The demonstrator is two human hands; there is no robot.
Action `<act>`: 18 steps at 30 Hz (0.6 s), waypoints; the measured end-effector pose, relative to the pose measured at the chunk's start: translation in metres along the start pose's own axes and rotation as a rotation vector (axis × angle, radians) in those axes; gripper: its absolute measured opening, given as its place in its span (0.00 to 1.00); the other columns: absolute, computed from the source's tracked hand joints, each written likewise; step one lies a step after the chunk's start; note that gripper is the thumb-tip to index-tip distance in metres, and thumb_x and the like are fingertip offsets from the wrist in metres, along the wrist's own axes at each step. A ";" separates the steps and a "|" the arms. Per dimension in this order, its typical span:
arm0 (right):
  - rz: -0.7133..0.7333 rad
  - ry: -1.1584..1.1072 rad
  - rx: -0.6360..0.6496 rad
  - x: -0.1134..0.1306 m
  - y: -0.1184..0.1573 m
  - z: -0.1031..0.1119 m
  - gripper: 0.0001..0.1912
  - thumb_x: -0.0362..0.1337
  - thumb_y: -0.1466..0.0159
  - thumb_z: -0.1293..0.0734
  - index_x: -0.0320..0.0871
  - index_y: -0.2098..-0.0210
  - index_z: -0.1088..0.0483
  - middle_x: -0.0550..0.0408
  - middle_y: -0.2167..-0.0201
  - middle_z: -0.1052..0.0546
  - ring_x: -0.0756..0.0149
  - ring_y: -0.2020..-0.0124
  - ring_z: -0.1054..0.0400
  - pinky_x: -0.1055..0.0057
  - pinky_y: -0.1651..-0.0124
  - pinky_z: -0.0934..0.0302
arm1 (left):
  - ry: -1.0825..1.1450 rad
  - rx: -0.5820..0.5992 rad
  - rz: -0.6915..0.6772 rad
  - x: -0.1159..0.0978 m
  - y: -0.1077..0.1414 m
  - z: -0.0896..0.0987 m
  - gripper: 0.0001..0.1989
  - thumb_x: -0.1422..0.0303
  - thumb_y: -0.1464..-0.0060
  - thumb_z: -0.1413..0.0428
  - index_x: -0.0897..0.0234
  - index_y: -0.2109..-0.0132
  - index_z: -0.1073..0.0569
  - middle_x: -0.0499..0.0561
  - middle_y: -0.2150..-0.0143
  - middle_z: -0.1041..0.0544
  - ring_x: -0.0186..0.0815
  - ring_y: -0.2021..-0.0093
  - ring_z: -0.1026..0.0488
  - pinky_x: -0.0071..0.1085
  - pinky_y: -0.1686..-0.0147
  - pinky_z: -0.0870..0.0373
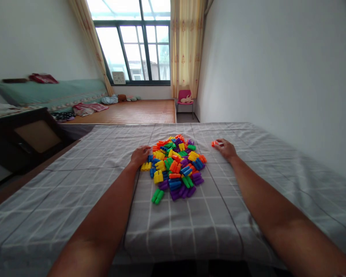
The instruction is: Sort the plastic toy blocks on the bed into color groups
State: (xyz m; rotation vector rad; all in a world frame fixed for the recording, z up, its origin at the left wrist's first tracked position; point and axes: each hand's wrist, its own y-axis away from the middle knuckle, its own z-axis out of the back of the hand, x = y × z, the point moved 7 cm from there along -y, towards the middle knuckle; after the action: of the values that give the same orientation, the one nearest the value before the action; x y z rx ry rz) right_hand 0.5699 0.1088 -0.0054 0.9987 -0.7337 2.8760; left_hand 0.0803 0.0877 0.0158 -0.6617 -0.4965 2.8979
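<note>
A heap of plastic building blocks (175, 166) in orange, yellow, green, blue and purple lies on a grey checked cloth (167, 223). To the right of the heap, and apart from it, my right hand (225, 149) pinches an orange block (214, 144) close to the cloth. My left hand (140, 156) rests at the heap's left edge, fingers loosely bent and apart, with nothing visible in them. Whether its fingertips touch the blocks I cannot tell. Nearest to me, a green block (157, 196) lies at the front of the heap.
Beyond the cloth is a low bed platform (144, 109) with clothes and soft toys. A pink chair (185, 96) stands by the curtain (187, 46). On the left is a dark cabinet (5, 134); a white wall (276, 69) runs along the right.
</note>
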 end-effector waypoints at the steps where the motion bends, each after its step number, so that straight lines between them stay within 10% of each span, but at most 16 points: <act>1: 0.008 0.015 0.018 0.001 0.001 -0.002 0.20 0.47 0.44 0.31 0.48 0.53 0.28 0.54 0.55 0.22 0.64 0.62 0.26 0.67 0.56 0.34 | -0.003 0.006 0.005 0.000 0.000 0.000 0.17 0.67 0.45 0.51 0.60 0.52 0.22 0.50 0.49 0.22 0.38 0.47 0.28 0.31 0.46 0.34; 18: -0.073 0.436 0.203 0.015 -0.070 -0.019 0.13 0.39 0.43 0.33 0.45 0.59 0.25 0.49 0.59 0.21 0.59 0.60 0.28 0.69 0.59 0.38 | 0.067 0.017 0.018 -0.001 0.002 0.002 0.15 0.67 0.45 0.51 0.57 0.56 0.21 0.48 0.50 0.22 0.37 0.48 0.28 0.31 0.46 0.34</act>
State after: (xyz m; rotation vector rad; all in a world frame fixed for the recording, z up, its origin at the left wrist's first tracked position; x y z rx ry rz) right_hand 0.5584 0.1771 0.0202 0.3642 -0.3712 2.9830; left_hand 0.0799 0.0853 0.0169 -0.7608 -0.4590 2.8819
